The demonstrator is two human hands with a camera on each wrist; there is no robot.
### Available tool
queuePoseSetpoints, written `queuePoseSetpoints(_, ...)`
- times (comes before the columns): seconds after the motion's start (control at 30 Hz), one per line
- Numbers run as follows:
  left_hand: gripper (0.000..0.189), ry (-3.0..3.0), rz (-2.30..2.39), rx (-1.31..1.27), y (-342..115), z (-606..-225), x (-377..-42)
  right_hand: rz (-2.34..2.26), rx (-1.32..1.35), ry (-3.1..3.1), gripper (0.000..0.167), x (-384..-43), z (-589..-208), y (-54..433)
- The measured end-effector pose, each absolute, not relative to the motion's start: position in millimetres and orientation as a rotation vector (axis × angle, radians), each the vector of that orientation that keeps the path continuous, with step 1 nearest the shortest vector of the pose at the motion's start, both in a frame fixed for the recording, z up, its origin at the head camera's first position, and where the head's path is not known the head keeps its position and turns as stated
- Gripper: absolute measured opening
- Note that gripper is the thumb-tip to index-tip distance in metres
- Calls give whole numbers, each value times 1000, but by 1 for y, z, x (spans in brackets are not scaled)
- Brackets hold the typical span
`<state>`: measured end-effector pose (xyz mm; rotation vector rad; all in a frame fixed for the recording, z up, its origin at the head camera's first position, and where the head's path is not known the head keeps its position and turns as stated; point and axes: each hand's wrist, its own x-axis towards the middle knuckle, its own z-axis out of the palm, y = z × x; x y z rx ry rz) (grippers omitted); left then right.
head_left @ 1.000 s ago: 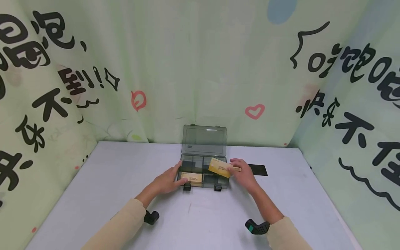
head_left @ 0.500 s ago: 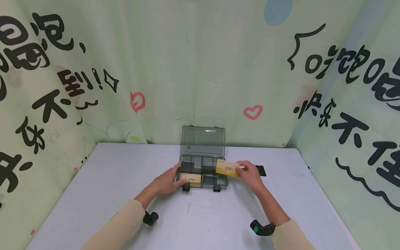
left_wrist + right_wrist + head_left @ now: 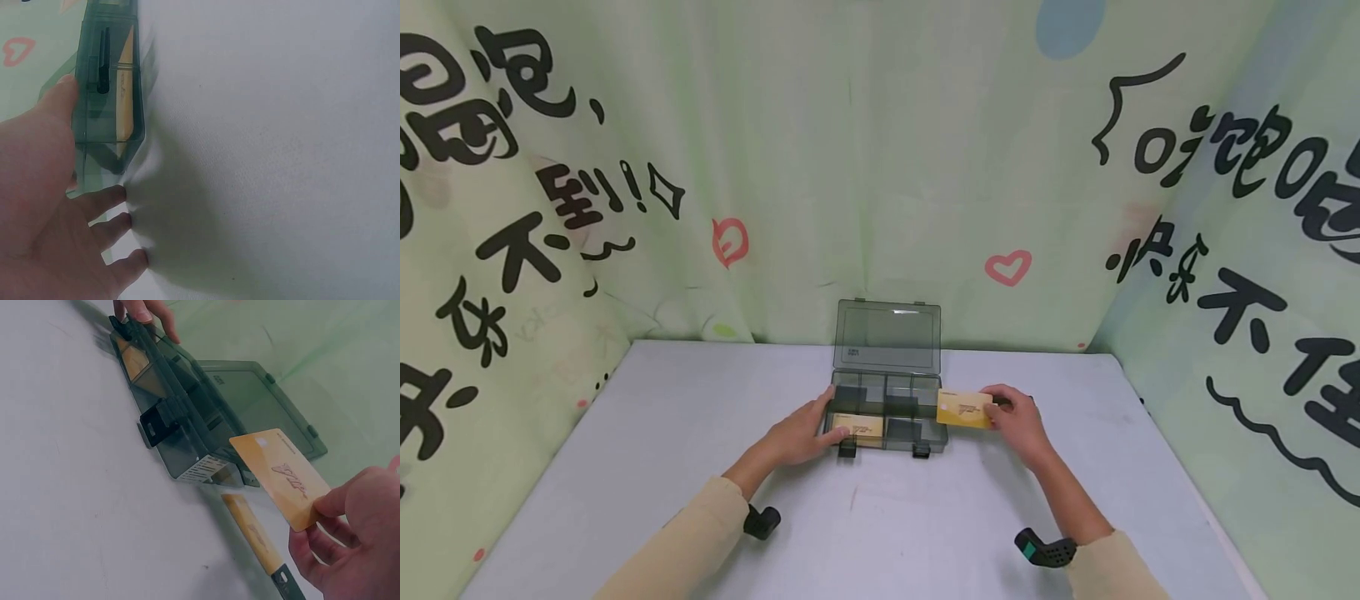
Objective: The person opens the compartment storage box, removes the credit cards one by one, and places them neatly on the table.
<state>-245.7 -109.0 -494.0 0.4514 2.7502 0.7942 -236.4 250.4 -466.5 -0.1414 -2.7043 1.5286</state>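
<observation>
My right hand (image 3: 1018,425) pinches a yellow card (image 3: 281,475) with printed lettering between thumb and fingers. The card (image 3: 965,410) is at the right end of a smoky translucent box (image 3: 913,435), which stands with its lid (image 3: 887,335) raised. My left hand (image 3: 801,433) rests at the box's left end, thumb by the front clasp and fingers along the side. Another yellow card (image 3: 859,426) sits in the front left compartment. In the left wrist view, my left hand (image 3: 44,187) has its fingers spread beside the box (image 3: 100,134).
A flat dark piece (image 3: 287,582) lies on the table under my right hand, a yellow strip (image 3: 250,528) showing on it. Two dark clasps (image 3: 847,449) hang from the box's front edge. A pale green printed curtain (image 3: 775,167) rises behind and beside the table (image 3: 715,392).
My right hand has moved right with the yellow card, from over the box to its right end, turning the card level. It now covers most of the dark piece. My left hand stays put.
</observation>
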Motion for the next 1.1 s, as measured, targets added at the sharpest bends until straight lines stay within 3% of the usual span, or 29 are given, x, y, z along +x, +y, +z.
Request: queuePoseSetpoints(1.1, 86, 2755, 770, 449, -110, -494, -246, 1294, -263, -2953, 27, -231, -484, 267)
